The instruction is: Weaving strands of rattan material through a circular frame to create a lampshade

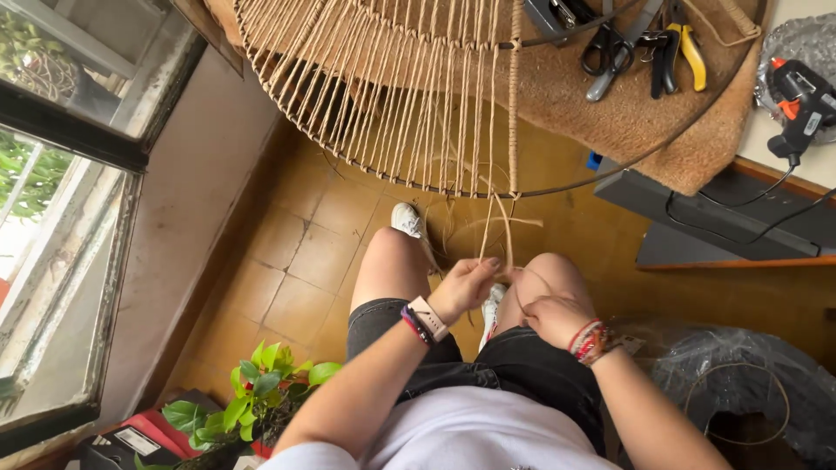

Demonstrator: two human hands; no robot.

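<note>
Working low over the knees, the left hand point(463, 287) pinches a few natural-fibre cords point(498, 228) that hang down from the round metal frame point(522, 190), its grip clenched on them just below where they leave the ring. The right hand point(556, 315) rests on the right knee with its fingers curled round the loose tail of the same cords, though how firmly it holds is hard to tell from here. That frame leans off the front edge of the desk point(788, 152), out over the tiled floor point(300, 261), already strung with a fan of taut cords point(383, 87) running down to the rim. To do this well, I'd judge the pull should stay in line with the neighbouring strands, so spacing along the ring stays even, and tension should be held with one hand while the other works the tail; let go with both and the last wrap will likely slacken. Scissors point(607, 48) and yellow-handled pliers point(688, 48) lie on the brown mat point(644, 122) at the desk's front edge, a glue gun point(797, 100) further right. A potted plant point(261, 396) sits by the window.
</note>
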